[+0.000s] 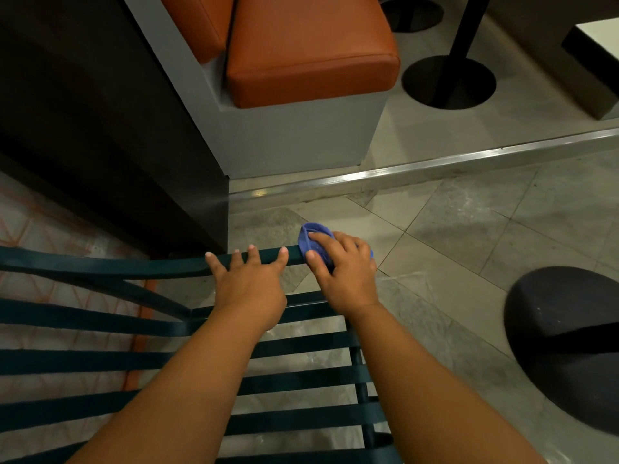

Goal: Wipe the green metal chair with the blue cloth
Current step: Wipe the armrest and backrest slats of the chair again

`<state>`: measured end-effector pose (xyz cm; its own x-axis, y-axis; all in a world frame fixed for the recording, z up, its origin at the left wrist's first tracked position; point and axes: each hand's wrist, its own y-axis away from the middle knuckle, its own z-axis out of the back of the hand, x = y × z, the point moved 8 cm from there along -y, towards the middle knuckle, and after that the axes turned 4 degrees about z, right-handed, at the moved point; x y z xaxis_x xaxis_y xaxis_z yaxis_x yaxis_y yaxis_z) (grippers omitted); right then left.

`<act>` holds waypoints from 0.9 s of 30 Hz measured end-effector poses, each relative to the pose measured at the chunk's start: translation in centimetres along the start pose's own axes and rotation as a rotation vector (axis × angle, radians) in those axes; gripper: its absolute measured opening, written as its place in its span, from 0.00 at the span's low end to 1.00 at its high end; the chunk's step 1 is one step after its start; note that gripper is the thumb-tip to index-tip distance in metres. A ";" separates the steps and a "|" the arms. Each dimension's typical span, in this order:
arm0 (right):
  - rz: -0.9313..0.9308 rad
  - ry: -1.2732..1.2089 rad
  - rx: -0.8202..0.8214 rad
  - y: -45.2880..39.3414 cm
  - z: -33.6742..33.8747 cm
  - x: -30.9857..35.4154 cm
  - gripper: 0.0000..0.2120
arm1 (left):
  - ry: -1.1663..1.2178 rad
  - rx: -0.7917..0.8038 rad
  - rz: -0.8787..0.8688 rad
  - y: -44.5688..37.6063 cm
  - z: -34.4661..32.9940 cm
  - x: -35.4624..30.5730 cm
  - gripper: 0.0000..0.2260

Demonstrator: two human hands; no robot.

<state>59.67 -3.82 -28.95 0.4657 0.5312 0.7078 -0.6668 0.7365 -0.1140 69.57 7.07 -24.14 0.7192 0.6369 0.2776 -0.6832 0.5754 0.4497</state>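
Seen from above, two bare forearms reach forward over a dark green metal chair (100, 318) made of flat horizontal slats; the chair's curved top rail (140, 264) runs from the left edge towards the centre of the view. On the person's left, the left hand (249, 289) lies on that rail, its fingers (284, 255) spread and fairly straight, the tips draped over the far edge of the rail; it grasps nothing. Just beside it, at the right end of the rail, the right hand (345, 272) presses a small bunched blue cloth (310, 241) against the metal; its fingers curl over the cloth and the thumb comes in from the near side, so the cloth is held between hand and rail, with a fold of blue showing beyond the fingertips. Both hands sit close together without touching. Beyond the chair is a floor of grey stone tiles (469, 209), crossed by a shiny metal strip (402, 170); behind the strip stands a grey bench base (301, 135) carrying orange padded seat cushions (311, 45). Two round black pedestal bases (449, 82) stand at upper right; a larger dark round base (569, 343) sits at the right edge. At far left the floor shows a pale orange line pattern (33, 226).
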 end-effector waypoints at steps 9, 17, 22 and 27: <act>-0.435 -0.106 0.153 -3.3 -0.1 -2.4 0.15 | 0.200 0.010 -0.037 0.4 -1.0 -0.6 0.39; 0.227 0.115 -0.113 1.7 -1.6 1.5 0.18 | -0.006 -0.077 -0.034 0.2 -0.7 -0.4 0.37; -0.225 -0.320 -0.268 0.2 0.5 -2.1 0.17 | -0.004 -0.094 -0.039 0.2 -0.9 -0.4 0.38; 0.003 0.024 -0.114 -0.6 -0.1 1.0 0.14 | 0.031 -0.113 -0.017 0.4 -1.2 -0.4 0.40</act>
<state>60.62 -3.71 -28.27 0.4782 0.5423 0.6908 -0.5987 0.7768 -0.1954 68.85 7.60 -25.11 0.7276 0.6413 0.2438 -0.6823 0.6393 0.3547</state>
